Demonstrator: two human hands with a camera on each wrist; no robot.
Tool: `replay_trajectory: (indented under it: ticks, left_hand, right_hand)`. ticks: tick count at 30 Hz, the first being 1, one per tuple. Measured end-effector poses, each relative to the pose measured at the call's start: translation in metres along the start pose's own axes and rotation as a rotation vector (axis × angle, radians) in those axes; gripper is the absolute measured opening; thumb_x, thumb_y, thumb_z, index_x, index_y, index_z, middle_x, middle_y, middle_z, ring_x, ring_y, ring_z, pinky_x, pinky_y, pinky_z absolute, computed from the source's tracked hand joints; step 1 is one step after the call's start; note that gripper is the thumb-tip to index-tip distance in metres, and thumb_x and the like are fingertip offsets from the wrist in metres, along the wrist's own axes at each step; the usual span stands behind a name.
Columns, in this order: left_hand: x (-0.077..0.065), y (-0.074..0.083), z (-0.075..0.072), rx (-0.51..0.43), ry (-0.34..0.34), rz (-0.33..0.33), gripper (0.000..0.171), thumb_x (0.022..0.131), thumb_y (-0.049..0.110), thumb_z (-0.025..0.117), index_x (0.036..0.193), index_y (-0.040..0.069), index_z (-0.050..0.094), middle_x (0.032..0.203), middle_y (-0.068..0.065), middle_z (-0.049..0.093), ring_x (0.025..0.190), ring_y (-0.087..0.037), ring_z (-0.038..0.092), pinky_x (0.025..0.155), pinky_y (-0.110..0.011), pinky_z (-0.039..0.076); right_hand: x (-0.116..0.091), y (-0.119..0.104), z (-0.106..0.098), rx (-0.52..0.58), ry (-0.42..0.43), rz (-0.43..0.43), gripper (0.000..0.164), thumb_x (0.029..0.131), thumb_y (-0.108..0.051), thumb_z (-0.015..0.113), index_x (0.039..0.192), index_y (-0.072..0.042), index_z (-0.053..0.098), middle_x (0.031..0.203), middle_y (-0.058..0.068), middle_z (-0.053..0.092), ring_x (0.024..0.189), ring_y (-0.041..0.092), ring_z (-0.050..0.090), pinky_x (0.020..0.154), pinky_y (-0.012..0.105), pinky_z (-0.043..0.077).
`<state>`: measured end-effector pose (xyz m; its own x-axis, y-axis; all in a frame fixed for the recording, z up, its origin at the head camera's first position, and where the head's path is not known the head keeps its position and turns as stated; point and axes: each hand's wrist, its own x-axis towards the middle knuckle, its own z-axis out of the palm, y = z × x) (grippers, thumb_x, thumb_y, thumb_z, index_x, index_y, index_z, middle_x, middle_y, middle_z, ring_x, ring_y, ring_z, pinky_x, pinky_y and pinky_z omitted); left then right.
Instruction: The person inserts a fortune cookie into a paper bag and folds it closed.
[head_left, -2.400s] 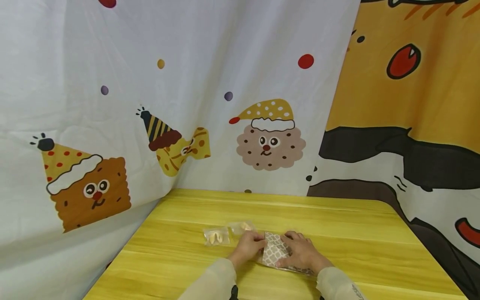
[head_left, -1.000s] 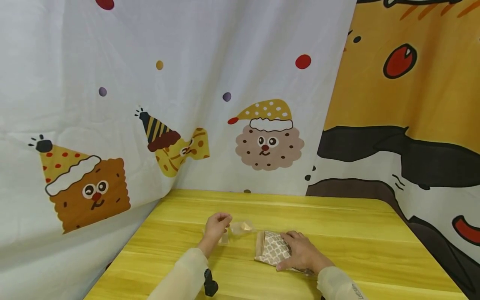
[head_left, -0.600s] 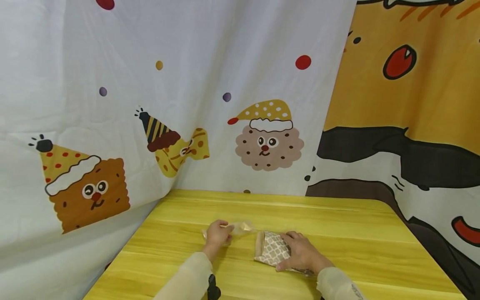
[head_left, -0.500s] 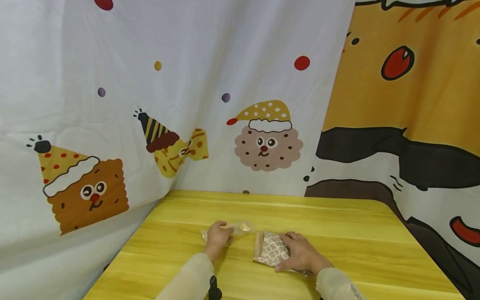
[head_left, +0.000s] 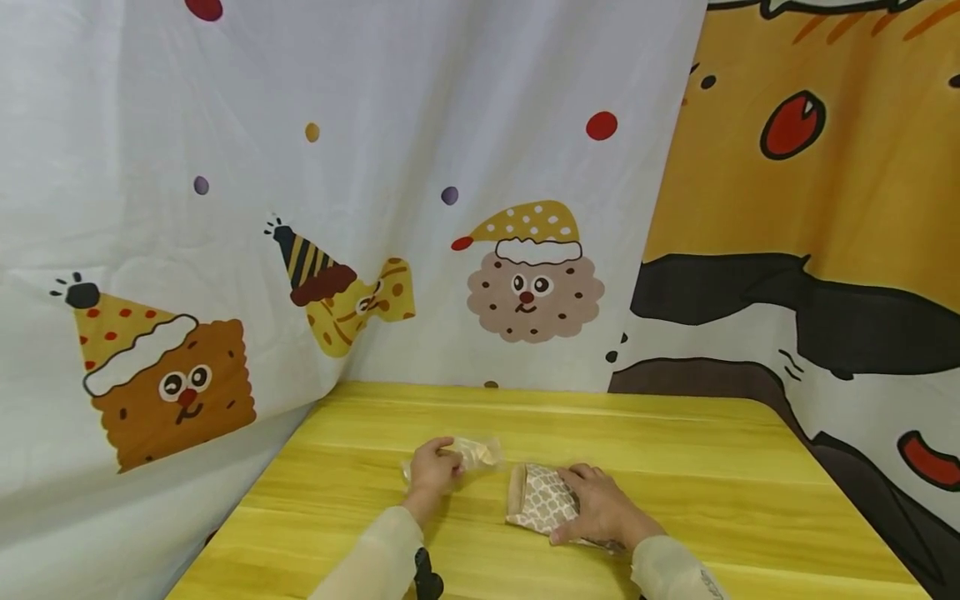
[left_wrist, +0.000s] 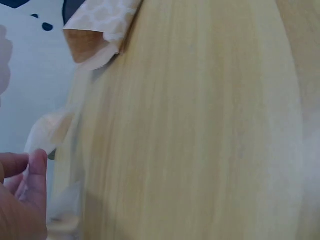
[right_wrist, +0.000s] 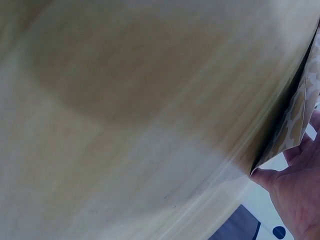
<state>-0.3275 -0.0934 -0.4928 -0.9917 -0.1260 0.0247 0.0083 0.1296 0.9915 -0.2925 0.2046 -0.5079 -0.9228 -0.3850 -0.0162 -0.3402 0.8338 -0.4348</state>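
Note:
My left hand (head_left: 433, 473) pinches the edge of a clear packet (head_left: 480, 452) with a tan piece inside, perhaps a fortune cookie. In the left wrist view, thumb and finger meet at the near end of that packet (left_wrist: 47, 131). A second clear packet (head_left: 407, 472) lies mostly hidden beneath this hand. To the right, a paper bag (head_left: 547, 497) with a brown-and-white lattice print lies with its open mouth facing left. My right hand (head_left: 606, 508) grips the bag's right part, the thumb at its near edge; the right wrist view shows the thumb by a corner of the bag (right_wrist: 295, 117).
All of this rests on a yellow wood-grain table (head_left: 675, 467). A white cartoon-printed curtain (head_left: 420, 125) hangs behind and at the left, with an orange and black printed part (head_left: 787, 208) at the right.
My left hand has left the bag's mouth, moved left to the packets and taken hold of the farther one, which has shifted slightly left. The right hand has stayed on the bag.

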Motion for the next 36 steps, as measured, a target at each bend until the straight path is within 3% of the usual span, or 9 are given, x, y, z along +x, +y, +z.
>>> replay_trajectory:
  ticks: [8,13,17,21,25,31,36]
  left_hand:
    - [-0.007,0.005,-0.016,-0.129,-0.132,0.011,0.038,0.093,-0.008,0.061,0.129,-0.014,0.054,0.092,-0.016,0.065,0.070,-0.016,0.064,0.071,-0.036,0.058]
    - [-0.011,0.000,-0.019,-0.118,-0.223,0.000,0.037,0.093,-0.008,0.061,0.129,-0.014,0.054,0.090,-0.013,0.064,0.070,-0.015,0.064,0.068,-0.032,0.058]
    - [-0.015,-0.004,-0.016,-0.093,-0.286,0.052,0.033,0.092,-0.009,0.061,0.123,-0.017,0.056,0.087,-0.014,0.064,0.069,-0.018,0.065,0.065,-0.030,0.057]
    - [-0.020,-0.006,-0.009,-0.020,-0.297,0.082,0.030,0.091,-0.009,0.062,0.120,-0.016,0.059,0.086,-0.015,0.065,0.071,-0.022,0.067,0.065,-0.032,0.058]
    - [-0.025,-0.006,0.007,0.027,-0.276,0.072,0.030,0.090,-0.011,0.064,0.119,-0.015,0.060,0.085,-0.015,0.064,0.070,-0.022,0.066,0.062,-0.033,0.058]
    - [-0.033,-0.006,0.031,0.038,-0.306,0.056,0.031,0.090,-0.010,0.065,0.121,-0.012,0.061,0.084,-0.013,0.062,0.070,-0.026,0.067,0.062,-0.035,0.058]
    - [-0.032,-0.011,0.036,0.017,-0.296,0.046,0.030,0.091,-0.008,0.064,0.120,-0.013,0.060,0.085,-0.012,0.064,0.070,-0.025,0.067,0.063,-0.036,0.059]
  right_hand:
    - [-0.003,-0.002,-0.002,0.008,-0.008,0.004,0.114,0.065,-0.071,0.079,0.149,-0.003,0.043,0.143,0.019,0.043,0.133,0.044,0.038,0.106,0.063,0.032]
    - [-0.001,0.001,0.001,0.021,-0.017,0.018,0.116,0.064,-0.075,0.077,0.149,-0.004,0.043,0.144,0.019,0.042,0.134,0.044,0.037,0.106,0.064,0.030]
    - [0.000,0.003,0.001,0.022,-0.008,0.002,0.115,0.065,-0.076,0.075,0.149,-0.004,0.043,0.144,0.019,0.042,0.133,0.044,0.037,0.106,0.065,0.029]
    - [0.001,0.003,0.001,0.016,-0.010,-0.010,0.114,0.066,-0.075,0.075,0.149,-0.004,0.043,0.144,0.020,0.042,0.133,0.045,0.037,0.106,0.065,0.029]
    - [0.000,0.003,0.001,0.008,-0.008,-0.008,0.114,0.066,-0.073,0.077,0.149,-0.003,0.042,0.144,0.020,0.042,0.134,0.044,0.037,0.106,0.064,0.029]
    - [-0.002,0.001,0.000,-0.003,-0.001,-0.004,0.117,0.063,-0.073,0.079,0.149,-0.003,0.043,0.143,0.018,0.043,0.133,0.044,0.037,0.106,0.065,0.028]
    - [-0.003,-0.001,-0.002,0.014,-0.022,0.002,0.117,0.063,-0.072,0.080,0.150,-0.003,0.041,0.144,0.019,0.041,0.134,0.045,0.036,0.107,0.067,0.026]
